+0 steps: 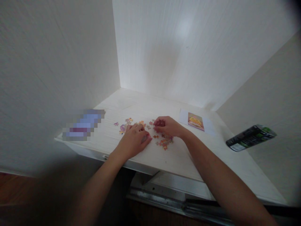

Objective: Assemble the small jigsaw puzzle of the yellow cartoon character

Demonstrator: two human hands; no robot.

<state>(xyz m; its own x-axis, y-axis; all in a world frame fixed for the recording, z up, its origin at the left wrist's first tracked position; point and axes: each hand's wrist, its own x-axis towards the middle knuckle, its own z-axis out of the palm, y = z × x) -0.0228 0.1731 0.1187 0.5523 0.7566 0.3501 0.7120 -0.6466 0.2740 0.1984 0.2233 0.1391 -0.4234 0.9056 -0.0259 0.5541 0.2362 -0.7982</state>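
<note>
In a pale alcove walled on three sides by white wood-grain panels (188,47), across a whitewashed wooden tabletop (188,157) that runs from the back corner toward the viewer. At the far right, near the right wall, a dark green and black rectangular carton (250,137) lying on its side, long axis pointing left and slightly down, well apart from both hands. Toward the back, right of centre, a white sheet with a small printed picture of a yellow figure on a pink ground (195,121), flat, just beyond the right forearm. At the left edge, a blurred bluish patch (83,124), too obscured to name. Centre of the tabletop: a loose scatter of small orange, pink and purple cardboard jigsaw pieces (164,142), spread in a band running left to right beneath and between the two hands. Left hand (134,140) palm down, fingers laid flat together, pressing on pieces at the left part of the band; anything pinched under the fingertips hidden. Right hand (166,126) curled, fingertips drawn together as if nipping a single piece, too small to tell for certain. Hands near but apart; densest cluster just below the right wrist, nearer the right hand.
</note>
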